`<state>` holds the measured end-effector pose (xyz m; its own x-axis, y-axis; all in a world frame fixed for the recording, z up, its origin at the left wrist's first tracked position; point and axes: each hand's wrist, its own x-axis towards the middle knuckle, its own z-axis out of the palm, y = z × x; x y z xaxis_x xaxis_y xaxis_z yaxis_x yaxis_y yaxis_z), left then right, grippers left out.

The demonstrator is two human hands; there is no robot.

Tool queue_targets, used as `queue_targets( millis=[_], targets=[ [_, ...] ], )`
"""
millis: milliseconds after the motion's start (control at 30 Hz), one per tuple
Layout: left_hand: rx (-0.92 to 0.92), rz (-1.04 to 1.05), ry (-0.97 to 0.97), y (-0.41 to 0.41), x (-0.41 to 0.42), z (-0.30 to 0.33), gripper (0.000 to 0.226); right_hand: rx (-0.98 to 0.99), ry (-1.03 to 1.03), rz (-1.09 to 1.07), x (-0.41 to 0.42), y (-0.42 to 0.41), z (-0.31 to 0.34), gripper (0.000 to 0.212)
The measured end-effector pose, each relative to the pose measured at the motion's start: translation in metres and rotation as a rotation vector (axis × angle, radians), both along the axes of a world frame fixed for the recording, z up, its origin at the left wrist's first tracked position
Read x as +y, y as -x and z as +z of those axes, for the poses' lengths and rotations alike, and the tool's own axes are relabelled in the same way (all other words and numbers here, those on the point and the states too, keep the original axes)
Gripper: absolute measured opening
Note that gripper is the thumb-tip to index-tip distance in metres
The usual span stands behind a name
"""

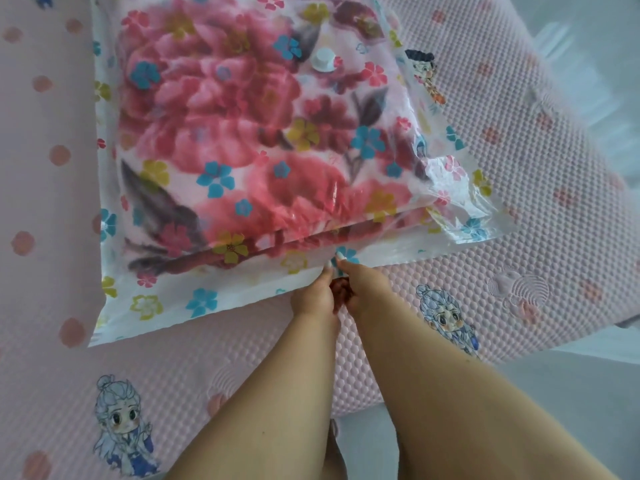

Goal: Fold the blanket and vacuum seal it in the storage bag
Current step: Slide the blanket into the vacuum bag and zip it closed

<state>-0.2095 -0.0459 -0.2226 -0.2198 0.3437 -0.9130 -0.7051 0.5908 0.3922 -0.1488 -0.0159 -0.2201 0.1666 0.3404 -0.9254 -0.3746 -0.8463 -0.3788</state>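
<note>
A folded blanket (pixel 221 126) with big pink and red flowers lies inside a clear storage bag (pixel 166 299) printed with small blue, yellow and pink flowers. The bag rests on the bed, its near edge towards me. A white round valve (pixel 325 59) sits on the bag's top face at the far side. My left hand (pixel 313 296) and my right hand (pixel 362 289) meet at the middle of the bag's near edge. Both pinch the edge strip side by side, fingertips on the plastic.
A pink textured mattress pad (pixel 519 168) with cartoon figures (pixel 123 434) covers the bed. A pink sheet with round dots (pixel 41 168) lies at the left. The bed's edge runs along the right, with pale floor (pixel 588 393) beyond.
</note>
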Motion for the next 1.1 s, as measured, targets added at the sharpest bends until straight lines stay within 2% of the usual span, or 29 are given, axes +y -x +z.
queue_targets(
  millis=[133, 333, 400, 500, 733, 867, 967, 1100],
  targets=[
    [0.207, 0.0, 0.136, -0.011, 0.01, 0.002, 0.018, 0.057, 0.024, -0.001, 0.003, -0.001, 0.002, 0.024],
    [0.263, 0.054, 0.264, -0.016, 0.017, 0.022, 0.014, 0.135, 0.069, -0.015, 0.011, -0.006, 0.017, 0.017],
    [0.293, 0.024, 0.302, -0.018, 0.019, 0.022, 0.026, 0.161, 0.043, -0.007, 0.014, -0.015, 0.02, 0.014],
    [0.348, 0.002, 0.337, -0.016, 0.021, 0.018, 0.035, 0.163, 0.034, -0.03, 0.018, -0.031, 0.02, 0.025],
    [0.28, 0.057, 0.247, -0.012, 0.021, 0.012, 0.041, 0.09, 0.059, -0.036, 0.027, -0.069, 0.018, 0.023],
    [0.314, 0.065, 0.32, -0.012, 0.02, 0.011, 0.023, 0.064, 0.046, -0.072, 0.032, -0.091, 0.021, 0.022],
    [0.341, 0.085, 0.361, -0.012, 0.021, 0.005, 0.035, 0.044, 0.045, -0.07, 0.035, -0.104, 0.018, 0.021],
    [0.344, 0.174, 0.382, -0.019, 0.02, 0.001, 0.029, 0.023, 0.043, -0.075, 0.035, -0.108, 0.013, 0.021]
  ],
)
